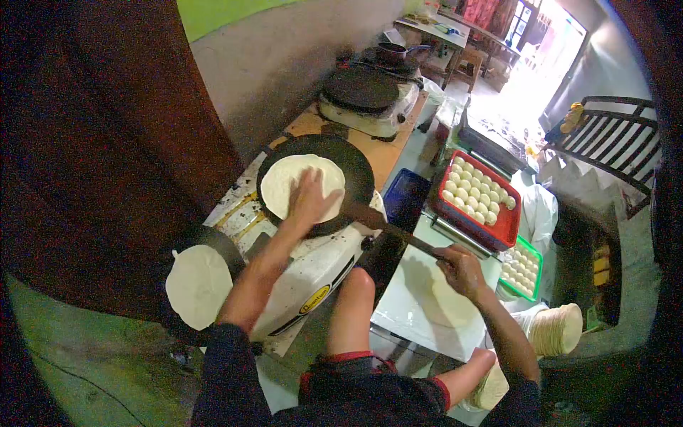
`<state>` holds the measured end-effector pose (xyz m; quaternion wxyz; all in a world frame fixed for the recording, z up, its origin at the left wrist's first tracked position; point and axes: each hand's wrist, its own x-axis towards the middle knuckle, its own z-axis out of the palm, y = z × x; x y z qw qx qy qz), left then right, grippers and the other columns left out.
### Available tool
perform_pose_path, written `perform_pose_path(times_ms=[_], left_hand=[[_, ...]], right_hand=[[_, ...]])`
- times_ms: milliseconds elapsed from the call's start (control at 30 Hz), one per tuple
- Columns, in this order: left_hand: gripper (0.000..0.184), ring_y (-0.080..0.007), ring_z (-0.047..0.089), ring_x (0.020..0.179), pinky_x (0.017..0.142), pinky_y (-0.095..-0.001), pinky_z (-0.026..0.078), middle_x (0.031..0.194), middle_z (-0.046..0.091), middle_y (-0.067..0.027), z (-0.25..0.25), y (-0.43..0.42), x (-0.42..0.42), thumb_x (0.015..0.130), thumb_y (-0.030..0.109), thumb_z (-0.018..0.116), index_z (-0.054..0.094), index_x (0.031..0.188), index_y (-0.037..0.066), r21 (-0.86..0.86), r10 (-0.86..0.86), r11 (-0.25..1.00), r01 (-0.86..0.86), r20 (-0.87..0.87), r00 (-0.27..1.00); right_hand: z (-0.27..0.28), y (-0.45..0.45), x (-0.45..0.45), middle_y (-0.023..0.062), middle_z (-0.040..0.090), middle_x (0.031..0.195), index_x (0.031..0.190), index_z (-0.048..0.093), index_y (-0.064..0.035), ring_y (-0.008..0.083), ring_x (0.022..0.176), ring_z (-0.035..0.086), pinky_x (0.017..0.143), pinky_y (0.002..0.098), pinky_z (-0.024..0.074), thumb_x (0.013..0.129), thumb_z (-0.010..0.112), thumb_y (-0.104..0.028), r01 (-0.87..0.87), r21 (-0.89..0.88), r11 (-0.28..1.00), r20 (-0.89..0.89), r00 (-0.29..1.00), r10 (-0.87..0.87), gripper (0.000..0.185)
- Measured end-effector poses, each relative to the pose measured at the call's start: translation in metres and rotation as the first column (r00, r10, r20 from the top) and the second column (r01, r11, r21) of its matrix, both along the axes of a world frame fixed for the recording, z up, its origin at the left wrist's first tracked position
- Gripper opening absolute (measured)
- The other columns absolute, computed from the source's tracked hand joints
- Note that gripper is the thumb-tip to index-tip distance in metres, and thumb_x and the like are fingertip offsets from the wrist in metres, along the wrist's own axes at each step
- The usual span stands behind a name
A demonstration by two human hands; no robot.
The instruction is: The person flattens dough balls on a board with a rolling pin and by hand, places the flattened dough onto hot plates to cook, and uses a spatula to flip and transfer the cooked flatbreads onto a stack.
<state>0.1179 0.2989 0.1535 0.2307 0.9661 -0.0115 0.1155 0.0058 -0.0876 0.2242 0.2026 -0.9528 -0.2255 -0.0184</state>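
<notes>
My left hand (311, 199) lies flat, fingers spread, on a pale round flatbread (281, 183) in a black pan (359, 167). That pan sits on a white gas stove (284, 285). My right hand (461, 270) is closed round a long dark handle (409, 238), which widens towards the pan's right edge. Whether it belongs to the pan or to a spatula, I cannot tell. Below my right hand, a thin sheet of rolled dough (452, 306) lies on a white tabletop (405, 292). At left, a second flatbread (199, 285) covers much of another dark pan (224, 245).
A red tray (504, 231) of dough balls stands beyond the tabletop, with a green tray (538, 263) of more balls beside it. Stacked flatbreads (558, 331) are at right. Another stove (380, 124) with a black pan stands farther back. A blue tray (407, 196) sits between.
</notes>
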Motion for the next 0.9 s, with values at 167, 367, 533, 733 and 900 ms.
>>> perform_pose_path(times_ms=[167, 367, 533, 733, 900], left_hand=[[0.138, -0.0399, 0.015, 0.152, 0.115, -0.0720, 0.013, 0.165, 0.020, -0.0148, -0.028, 0.046, 0.092, 0.050, 0.065, 0.088, 0.023, 0.157, 0.008, 0.331, -0.138, 0.873, 0.359, -0.539, 0.831], [0.146, -0.0380, 0.017, 0.152, 0.114, -0.0735, 0.017, 0.166, 0.021, -0.0059, 0.047, 0.036, 0.086, 0.036, 0.054, 0.095, 0.019, 0.159, 0.032, 0.479, -0.520, 0.505, 0.717, -0.494, 0.697], [0.119, -0.0372, 0.023, 0.150, 0.116, -0.0665, 0.021, 0.163, 0.027, -0.0117, 0.090, 0.054, 0.051, 0.059, 0.045, 0.091, 0.028, 0.157, 0.020, 0.248, -0.468, 0.846, 0.472, -0.079, 0.880], [0.073, -0.0325, 0.050, 0.135, 0.110, -0.0392, 0.042, 0.145, 0.052, -0.0183, 0.112, 0.030, -0.024, 0.077, 0.025, 0.085, 0.054, 0.141, 0.008, -0.119, -0.280, 0.935, 0.334, 0.332, 0.901], [0.045, -0.0225, 0.066, 0.110, 0.099, -0.0363, 0.050, 0.117, 0.070, -0.0148, 0.067, -0.057, -0.090, 0.086, 0.018, 0.079, 0.064, 0.125, 0.000, -0.675, -0.185, 0.693, 0.253, 0.172, 0.967]], right_hand=[[0.014, -0.046, 0.044, 0.0145, 0.069, 0.102, 0.117, 0.070, -0.0137, 0.0357, 0.095, 0.067, 0.083, 0.0467, 0.0544, 0.088, 0.069, -0.017, 0.014, -0.151, 0.988, -0.060, 0.998, -0.023, 0.029], [0.003, -0.046, 0.085, 0.0148, 0.067, 0.105, 0.118, 0.068, -0.0129, 0.0370, 0.098, 0.067, 0.085, 0.0475, 0.0541, 0.089, 0.069, -0.018, -0.042, -0.047, 0.998, -0.093, 0.995, 0.037, 0.029], [-0.059, 0.063, 0.103, 0.0158, 0.063, 0.105, 0.128, 0.063, -0.0121, 0.0357, 0.101, 0.063, 0.087, 0.0441, 0.0524, 0.089, 0.067, -0.012, -0.081, 0.026, 0.996, -0.070, 0.994, 0.083, 0.039], [-0.095, 0.164, 0.134, 0.0175, 0.062, 0.102, 0.131, 0.061, -0.0135, 0.0365, 0.089, 0.062, 0.082, 0.0429, 0.0510, 0.094, 0.061, -0.011, -0.157, 0.335, 0.929, -0.010, 0.985, 0.170, 0.037], [-0.055, 0.028, 0.026, 0.0201, 0.066, 0.101, 0.133, 0.059, -0.0138, 0.0406, 0.094, 0.067, 0.081, 0.0465, 0.0547, 0.095, 0.060, -0.012, 0.077, 0.335, 0.939, 0.046, 0.994, -0.098, 0.038]])
